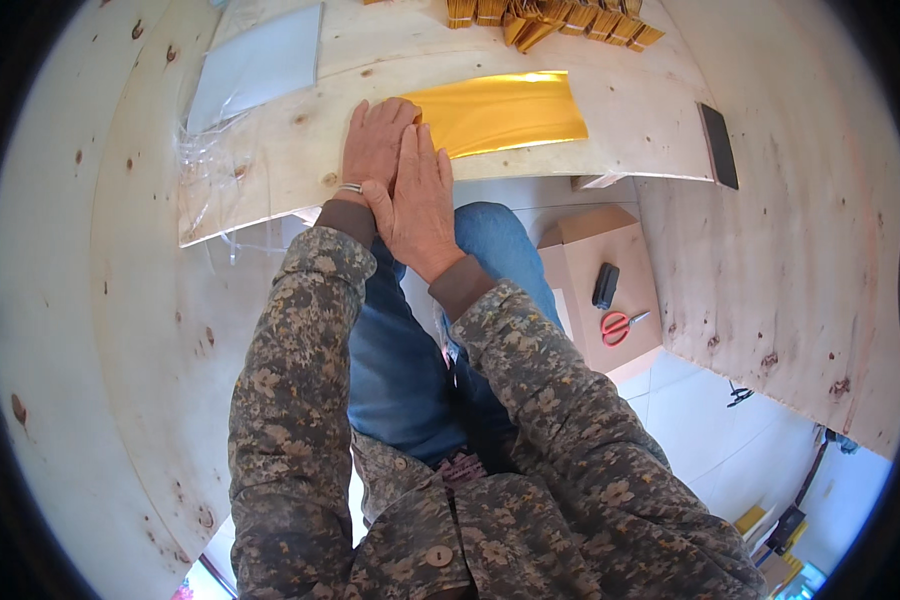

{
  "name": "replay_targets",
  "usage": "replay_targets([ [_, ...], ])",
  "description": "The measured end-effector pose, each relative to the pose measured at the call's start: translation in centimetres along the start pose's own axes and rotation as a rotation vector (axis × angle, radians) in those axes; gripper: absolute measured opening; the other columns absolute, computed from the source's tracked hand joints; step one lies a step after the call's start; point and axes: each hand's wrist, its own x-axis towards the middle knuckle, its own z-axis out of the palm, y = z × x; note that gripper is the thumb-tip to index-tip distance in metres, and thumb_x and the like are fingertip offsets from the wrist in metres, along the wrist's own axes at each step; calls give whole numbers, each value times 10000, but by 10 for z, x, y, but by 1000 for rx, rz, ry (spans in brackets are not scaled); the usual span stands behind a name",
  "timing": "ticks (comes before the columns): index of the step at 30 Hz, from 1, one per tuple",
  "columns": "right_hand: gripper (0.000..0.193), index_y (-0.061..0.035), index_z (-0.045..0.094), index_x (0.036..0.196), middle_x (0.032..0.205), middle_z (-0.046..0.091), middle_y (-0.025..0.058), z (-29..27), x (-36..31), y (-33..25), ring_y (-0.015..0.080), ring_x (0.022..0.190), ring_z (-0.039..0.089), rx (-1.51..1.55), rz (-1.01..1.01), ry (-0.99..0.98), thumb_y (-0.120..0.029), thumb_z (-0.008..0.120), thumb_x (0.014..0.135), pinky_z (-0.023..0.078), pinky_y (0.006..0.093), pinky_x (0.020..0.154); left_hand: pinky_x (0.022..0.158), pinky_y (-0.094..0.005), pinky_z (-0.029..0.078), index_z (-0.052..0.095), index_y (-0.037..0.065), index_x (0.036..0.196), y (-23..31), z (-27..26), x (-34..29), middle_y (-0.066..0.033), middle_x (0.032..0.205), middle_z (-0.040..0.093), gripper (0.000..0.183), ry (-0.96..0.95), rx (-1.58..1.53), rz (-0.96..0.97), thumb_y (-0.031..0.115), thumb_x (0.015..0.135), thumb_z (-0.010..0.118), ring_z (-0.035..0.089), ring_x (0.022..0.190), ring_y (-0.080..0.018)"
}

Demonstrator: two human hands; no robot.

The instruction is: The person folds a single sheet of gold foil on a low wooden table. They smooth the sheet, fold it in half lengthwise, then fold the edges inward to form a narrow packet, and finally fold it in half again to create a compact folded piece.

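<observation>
A sheet of shiny gold foil paper (500, 115) lies lengthwise on the pale wooden table (300, 150). Palm down over its left end, my left hand (374, 148) lies mostly flat, its fingertips pointing away from me. My right hand (417, 208) is stretched out alongside, its fingers straight and close together, touching the left hand and reaching the foil's near left corner. The part of the foil under my hands is hidden.
Several banded bundles of folded gold paper (570, 18) sit at the table's far edge. A white sheet stack (258, 65) with clear plastic lies far left; a dark flat block (718, 146) rests at right. Below, a cardboard box (610, 255) bears red-handled scissors (618, 326) and a black object (605, 286).
</observation>
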Motion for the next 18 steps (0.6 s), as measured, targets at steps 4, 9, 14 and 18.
replay_targets([
  [4, 907, 111, 222, 1506, 1516, 301, 348, 3, -5, 2, 455, 1439, 272, -65, 33, -26, -616, 390, 990, 186, 555, 1169, 1120, -472, 302, 588, 130, 1128, 1, -2, 1, -41, 1137, 573, 233, -27, 57, 1, 222, 917, 547, 547, 1147, -229],
  [9, 907, 115, 249, 1494, 1511, 332, 331, -3, -6, 6, 430, 1440, 298, -204, 30, -45, -601, 447, 974, 181, 535, 1187, 1112, -464, 317, 596, 135, 1121, 2, -3, 3, -41, 1135, 596, 216, -21, 50, -22, 224, 929, 550, 563, 1139, -233],
  [14, 920, 130, 262, 1484, 1519, 331, 320, -16, -13, 14, 409, 1449, 294, -338, 79, -55, -598, 473, 963, 162, 512, 1207, 1098, -462, 338, 603, 133, 1116, 5, -1, 5, -50, 1114, 616, 197, -11, 89, -49, 231, 952, 556, 581, 1117, -243],
  [18, 931, 144, 275, 1476, 1531, 313, 320, -26, -17, 24, 394, 1461, 276, -393, 131, -16, -597, 490, 954, 144, 503, 1216, 1092, -465, 346, 603, 129, 1110, 8, -3, 6, -54, 1093, 622, 187, 7, 93, -48, 226, 958, 553, 584, 1106, -250],
])
